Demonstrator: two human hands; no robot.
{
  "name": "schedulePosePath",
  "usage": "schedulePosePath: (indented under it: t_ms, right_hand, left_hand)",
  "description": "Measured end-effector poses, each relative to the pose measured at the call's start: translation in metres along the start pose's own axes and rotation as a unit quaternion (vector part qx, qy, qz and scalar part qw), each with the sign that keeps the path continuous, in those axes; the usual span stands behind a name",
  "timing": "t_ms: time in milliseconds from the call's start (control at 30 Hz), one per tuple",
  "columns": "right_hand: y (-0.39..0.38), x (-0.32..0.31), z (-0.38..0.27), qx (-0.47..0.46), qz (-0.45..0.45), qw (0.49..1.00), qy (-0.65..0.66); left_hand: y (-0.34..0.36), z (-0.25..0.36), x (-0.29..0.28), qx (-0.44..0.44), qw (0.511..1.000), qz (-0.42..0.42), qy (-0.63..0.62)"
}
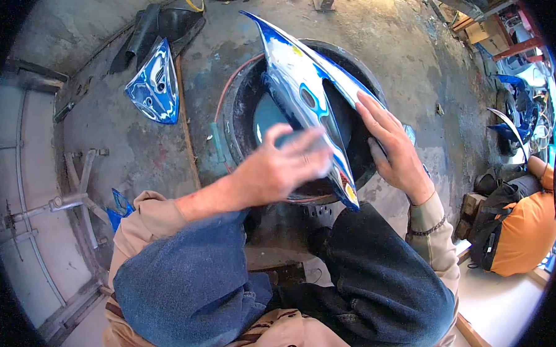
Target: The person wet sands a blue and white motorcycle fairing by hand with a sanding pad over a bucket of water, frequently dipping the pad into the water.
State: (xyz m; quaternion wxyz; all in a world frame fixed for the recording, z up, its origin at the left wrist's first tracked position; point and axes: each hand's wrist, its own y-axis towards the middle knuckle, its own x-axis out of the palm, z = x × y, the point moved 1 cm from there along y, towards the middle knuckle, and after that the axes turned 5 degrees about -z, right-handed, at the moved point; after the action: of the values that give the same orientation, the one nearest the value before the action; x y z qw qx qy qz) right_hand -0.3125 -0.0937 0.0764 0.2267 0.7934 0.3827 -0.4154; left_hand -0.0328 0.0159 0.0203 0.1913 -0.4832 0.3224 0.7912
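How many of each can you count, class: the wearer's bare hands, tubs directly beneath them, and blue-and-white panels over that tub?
Hands: 2 (left hand, right hand)
Black tub: 1
Blue-and-white panel: 1
Total: 4

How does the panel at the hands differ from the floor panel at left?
The long panel is larger; the floor panel is compact and roughly triangular. The long panel is over the black tub, touched by the right hand; the floor panel lies untouched. Both are blue and white.
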Motion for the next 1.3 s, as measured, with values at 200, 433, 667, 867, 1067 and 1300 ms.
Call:
schedulePosePath:
  t_ms: [200,433,667,867,1067,1300]
  right_hand:
    - [0.002,0.002,-0.001,-0.002,-0.002,1.000,-0.005]
    - [-0.003,0.002,0.004,0.009,0.002,1.000,-0.002]
    - [0.000,0.004,0.005,-0.009,0.002,1.000,0.002]
    - [-0.005,0.002,0.003,0.007,0.014,1.000,0.005]
    - [-0.002,0.005,0.005,-0.008,0.016,1.000,-0.012]
    - [-0.002,0.005,0.005,-0.007,0.021,1.000,-0.009]
  left_hand:
    - [0.007,-0.062,-0.019,-0.203,0.974,0.061,0.083]
    - [0.005,0.011,-0.001,0.027,0.999,-0.025,-0.021]
    - [0.012,-0.011,-0.008,-0.112,0.992,0.023,0.046]
    - [0.014,0.018,0.003,0.038,0.999,-0.015,-0.021]
    - [0.009,0.026,0.012,-0.016,0.998,-0.005,-0.068]
    - [0.019,0.017,0.004,-0.065,0.996,0.038,-0.047]
